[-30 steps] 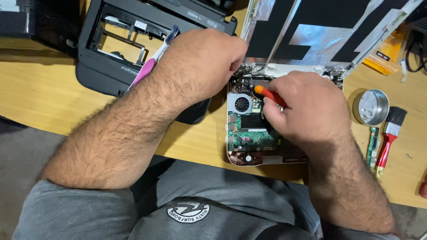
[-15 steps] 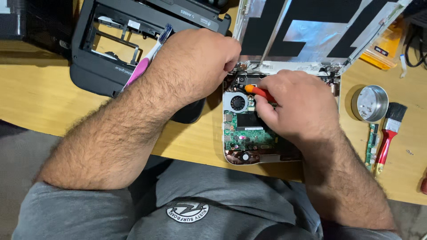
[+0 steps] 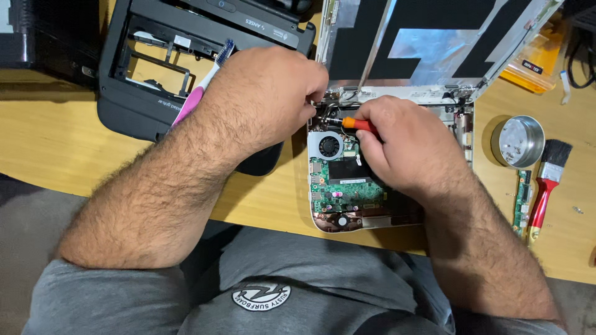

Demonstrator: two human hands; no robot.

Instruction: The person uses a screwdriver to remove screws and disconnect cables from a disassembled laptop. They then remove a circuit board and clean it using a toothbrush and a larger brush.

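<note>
Much of the opened laptop base is covered: the right hand lies over its right half, and the left hand hides the upper left corner by the hinge. Only the orange handle of the screwdriver shows; its tip is lost under the fingers. The right hand's grip is clamped on that handle. The left hand's fingers are curled together at the hinge, but whether they pinch anything cannot be told.

The base sits at the near edge of the worktop, middle right, its green circuit board and round fan bare, the lid tilted back and cut off at the top. A pink toothbrush is partly hidden by the left forearm.
</note>
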